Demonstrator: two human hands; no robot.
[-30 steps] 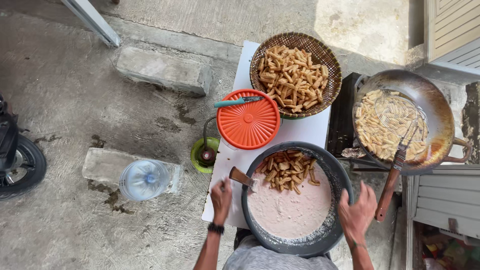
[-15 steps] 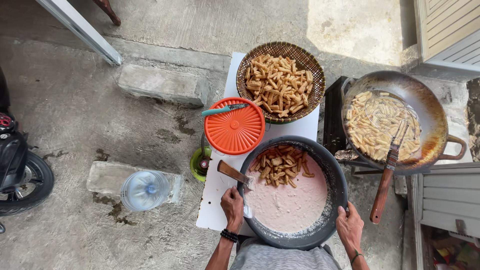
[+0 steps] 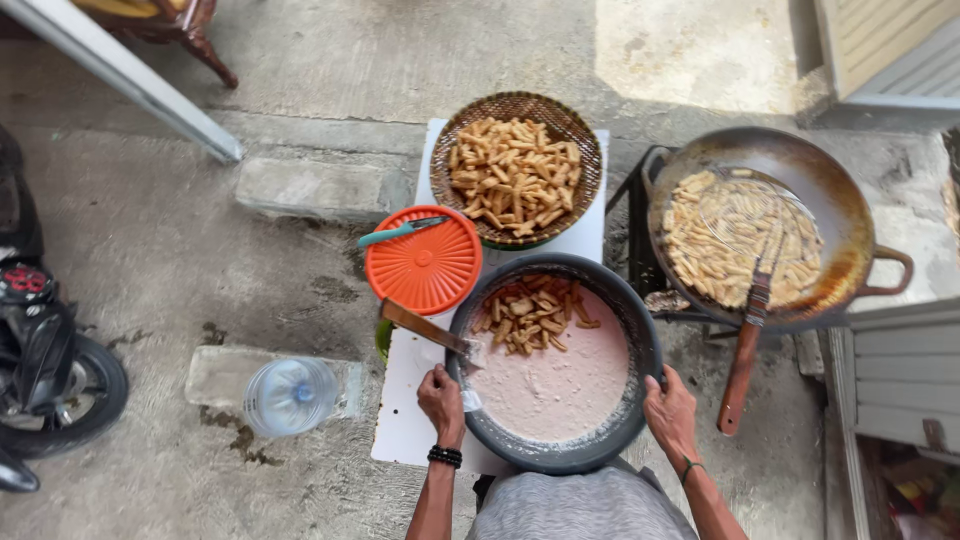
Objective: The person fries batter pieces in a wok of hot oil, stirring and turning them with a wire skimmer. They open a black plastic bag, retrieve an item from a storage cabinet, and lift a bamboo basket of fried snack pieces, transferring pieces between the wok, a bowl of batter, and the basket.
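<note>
Near you, on the white table (image 3: 400, 420), your left hand (image 3: 442, 400) and right hand (image 3: 672, 410) curl their fingers over opposite rims of the dark basin (image 3: 620, 310), steadying the pinkish batter (image 3: 560, 385) and the sticks heaped at its far side. A spatula (image 3: 425, 328) leans on its left rim; farther right, the wok (image 3: 800, 170) holds frying pieces within reach.

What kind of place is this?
Probably an outdoor frying spot beside a house: bare concrete ground, a wok of frying strips on a stove, and a parked motorbike close by.
</note>
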